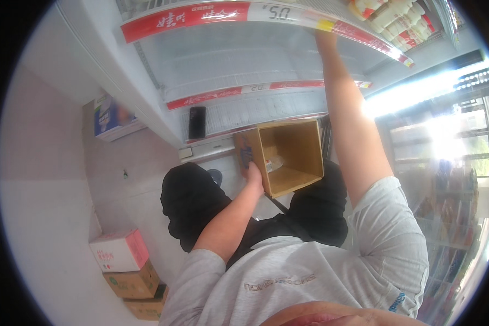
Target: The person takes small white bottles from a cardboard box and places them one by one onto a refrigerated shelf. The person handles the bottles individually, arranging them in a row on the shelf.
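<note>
My left hand [254, 179] grips the left side of an open cardboard box [293, 182], which is tilted so that its opening faces me. Inside it lies a small clear-and-white bottle [274, 164], seemingly with a printed label. My right arm reaches up into a white display cooler, and the right hand [327, 40] goes behind the price rail [293, 14] of an upper shelf. Its fingers are hidden there, so what they touch cannot be seen. Several white bottles with red labels [395, 20] stand on the shelf at the upper right.
A black smartphone [197, 122] lies on the cooler's bottom wire shelf [236, 114]. The lower shelf has a red price rail [212, 97]. Stacked cartons [131, 279] stand at the lower left, and a blue-and-white package [114, 120] sits beside the cooler. A glass door [432, 203] is at the right.
</note>
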Demonstrator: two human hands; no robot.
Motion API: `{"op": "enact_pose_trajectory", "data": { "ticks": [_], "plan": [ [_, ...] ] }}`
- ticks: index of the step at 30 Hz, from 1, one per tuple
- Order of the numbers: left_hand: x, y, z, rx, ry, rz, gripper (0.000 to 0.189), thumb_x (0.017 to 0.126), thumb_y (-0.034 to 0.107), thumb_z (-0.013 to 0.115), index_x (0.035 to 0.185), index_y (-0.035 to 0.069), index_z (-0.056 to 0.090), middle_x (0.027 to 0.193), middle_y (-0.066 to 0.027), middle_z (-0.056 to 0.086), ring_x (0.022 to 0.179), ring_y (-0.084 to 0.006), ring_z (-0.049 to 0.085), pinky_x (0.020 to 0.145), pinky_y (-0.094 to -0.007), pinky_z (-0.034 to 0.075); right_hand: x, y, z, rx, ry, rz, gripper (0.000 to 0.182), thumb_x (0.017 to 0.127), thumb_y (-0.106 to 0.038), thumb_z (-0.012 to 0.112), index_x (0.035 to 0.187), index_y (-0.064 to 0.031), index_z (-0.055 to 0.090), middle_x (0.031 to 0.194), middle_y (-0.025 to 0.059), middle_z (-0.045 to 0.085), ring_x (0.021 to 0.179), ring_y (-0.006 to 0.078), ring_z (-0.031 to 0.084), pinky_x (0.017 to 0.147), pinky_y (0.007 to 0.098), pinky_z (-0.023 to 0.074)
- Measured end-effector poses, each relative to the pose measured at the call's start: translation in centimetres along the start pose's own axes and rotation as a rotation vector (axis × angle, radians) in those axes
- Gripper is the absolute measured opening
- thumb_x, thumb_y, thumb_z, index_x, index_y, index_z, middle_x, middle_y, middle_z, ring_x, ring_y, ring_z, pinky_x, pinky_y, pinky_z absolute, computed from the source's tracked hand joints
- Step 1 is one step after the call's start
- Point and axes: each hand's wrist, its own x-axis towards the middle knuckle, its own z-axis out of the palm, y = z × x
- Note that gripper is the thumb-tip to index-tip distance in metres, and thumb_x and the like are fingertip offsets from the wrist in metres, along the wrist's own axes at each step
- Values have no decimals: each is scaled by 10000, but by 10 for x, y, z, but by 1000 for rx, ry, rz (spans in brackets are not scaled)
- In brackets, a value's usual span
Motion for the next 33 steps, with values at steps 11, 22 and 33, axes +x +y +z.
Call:
{"op": "enact_pose_trajectory", "data": {
  "ticks": [11,22,33],
  "plan": [
    [2,5,8,27,-44,1,625,1127,422,339,1569,-17,390,1517,-173,553,1361,-296,580,1140,-433,466,4,-2,-44,73,-23,42,400,1053,-268,629,1371,-26,637,1365,206,673,1253,334,648,1051,462,511],
    [-2,11,8,52,-59,2,638,1131,428,332,1586,-18,370,1536,-174,539,1378,-296,568,1153,-431,455,11,-16,-62,126,-40,68,406,1042,-256,649,1373,-21,633,1344,205,667,1240,341,641,1053,467,504],
    [0,11,7,60,-67,-15,652,1134,435,326,1602,-18,350,1556,-176,525,1396,-297,555,1167,-429,444,26,-25,-57,100,-64,65,414,1031,-244,669,1374,-16,628,1324,203,661,1227,349,633,1056,472,497]
  ]
}}
